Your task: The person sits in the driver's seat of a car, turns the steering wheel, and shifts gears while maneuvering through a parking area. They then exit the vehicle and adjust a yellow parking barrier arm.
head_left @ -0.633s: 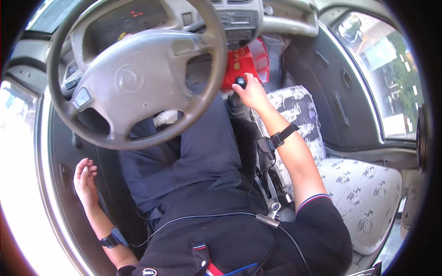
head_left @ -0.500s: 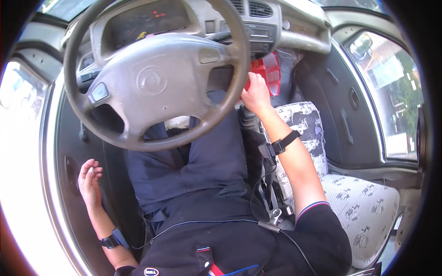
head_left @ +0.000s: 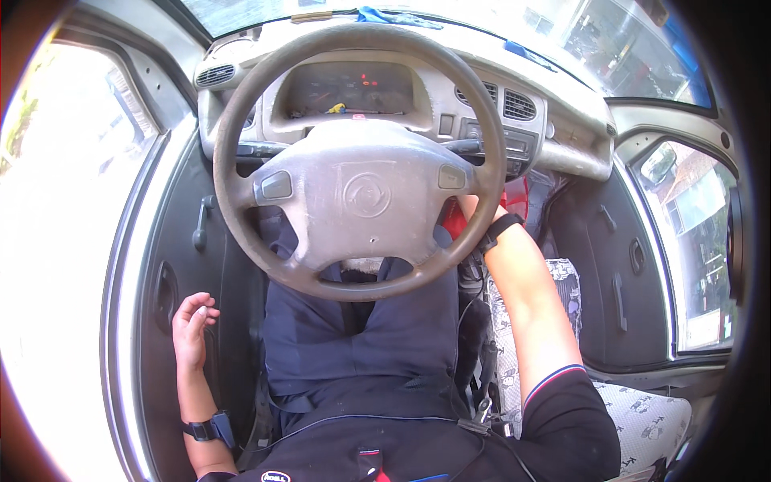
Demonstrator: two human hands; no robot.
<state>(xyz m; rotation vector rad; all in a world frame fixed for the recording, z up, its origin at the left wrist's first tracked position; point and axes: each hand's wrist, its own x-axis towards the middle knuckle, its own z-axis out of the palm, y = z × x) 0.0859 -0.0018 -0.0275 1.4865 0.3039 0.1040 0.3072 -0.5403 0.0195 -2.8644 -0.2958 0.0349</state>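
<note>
I sit behind a grey steering wheel [head_left: 368,197], which neither hand grips. My right hand [head_left: 469,206] reaches forward behind the wheel's right side; the rim and hub hide its fingers, so what it touches cannot be seen. A red object [head_left: 516,198] shows just beyond that wrist, partly covered by the arm. My left hand [head_left: 193,328] hangs in the air beside the driver's door [head_left: 233,309], close to its dark recessed handle [head_left: 166,297]. Its fingers are loosely bent and apart, with nothing in them.
A window crank [head_left: 202,223] juts from the door on my left. Ahead lies the dashboard [head_left: 578,153] with lit red lights in the instrument cluster [head_left: 349,90] and a blue cloth [head_left: 397,18] on top. A patterned passenger seat [head_left: 642,418] stands to my right.
The view has tilted up and turned, bringing the windshield and dashboard top in. My right hand has gone from beside the red object to behind the wheel. My left hand keeps its pose.
</note>
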